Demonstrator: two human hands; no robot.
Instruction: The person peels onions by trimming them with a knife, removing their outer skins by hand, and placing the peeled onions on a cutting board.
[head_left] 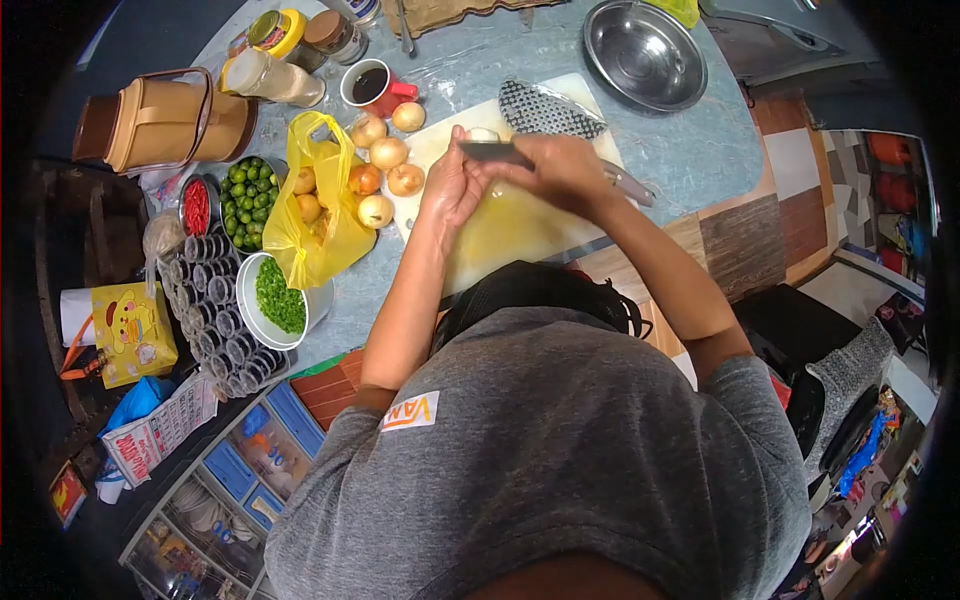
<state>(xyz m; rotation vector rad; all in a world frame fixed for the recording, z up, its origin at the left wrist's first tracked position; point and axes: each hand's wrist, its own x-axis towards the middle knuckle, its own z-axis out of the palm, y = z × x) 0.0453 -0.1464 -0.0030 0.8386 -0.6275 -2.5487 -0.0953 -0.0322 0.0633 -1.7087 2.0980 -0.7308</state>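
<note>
Over the white cutting board (585,225), my right hand (560,168) grips a knife whose dark blade (492,152) points left. Closed near the blade, my left hand (455,188) holds a pale, peeled-looking onion (484,135), partly hidden behind the knife. A grey handle (630,186) shows by my right wrist; whether it belongs to the same knife I cannot tell. Beyond my hands lies a black-and-white patterned item (550,108) on the board. Several unpeeled onions (388,153) sit left of the board, beside a yellow plastic bag (315,235) with more onions inside.
A steel bowl (645,55) stands at the back right. On the left are a red mug (385,95) of dark liquid, a bowl of green citrus (247,200), red chillies (196,205), a white tub (318,305) of chopped greens, lidded cups (215,310), jars (275,78) and a brown jug (165,125).
</note>
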